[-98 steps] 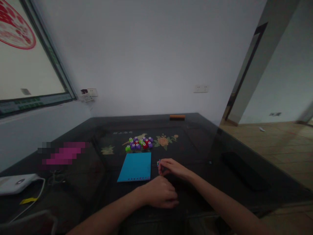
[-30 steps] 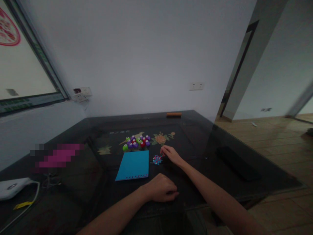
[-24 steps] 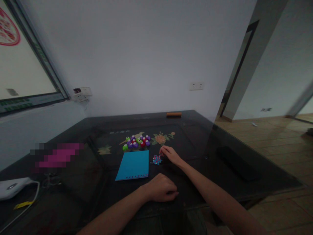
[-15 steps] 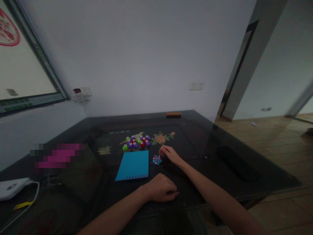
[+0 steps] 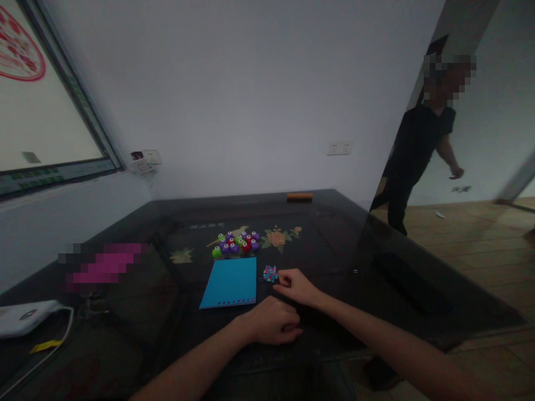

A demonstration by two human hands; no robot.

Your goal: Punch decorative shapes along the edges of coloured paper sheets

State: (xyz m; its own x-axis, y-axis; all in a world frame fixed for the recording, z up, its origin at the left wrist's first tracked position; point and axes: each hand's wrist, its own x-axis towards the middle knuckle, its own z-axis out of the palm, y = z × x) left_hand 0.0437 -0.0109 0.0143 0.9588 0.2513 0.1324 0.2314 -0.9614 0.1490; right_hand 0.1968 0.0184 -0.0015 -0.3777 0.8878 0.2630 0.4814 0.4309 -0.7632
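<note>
My right hand (image 5: pixel 297 287) rests on the dark table (image 5: pixel 343 239), fingers curled, its fingertips just right of a small pile of blue and pink bits (image 5: pixel 270 273). Whether it pinches anything is too small to see. A blue notebook (image 5: pixel 230 283) with a punched lower edge lies flat to the left of the pile. Behind it sits a cluster of green, purple and red round punches (image 5: pixel 236 243). My left hand (image 5: pixel 273 325) lies closed in a loose fist on the table near me, holding nothing visible.
A person in dark clothes (image 5: pixel 418 150) walks in the doorway at the right. An orange block (image 5: pixel 300 196) lies at the table's far edge. A white device with a cable (image 5: pixel 25 317) sits at the left. A dark flat object (image 5: pixel 412 281) lies at the right.
My right hand has drawn back toward me from beside the small pile. A person has appeared in the doorway. My left hand has stayed put.
</note>
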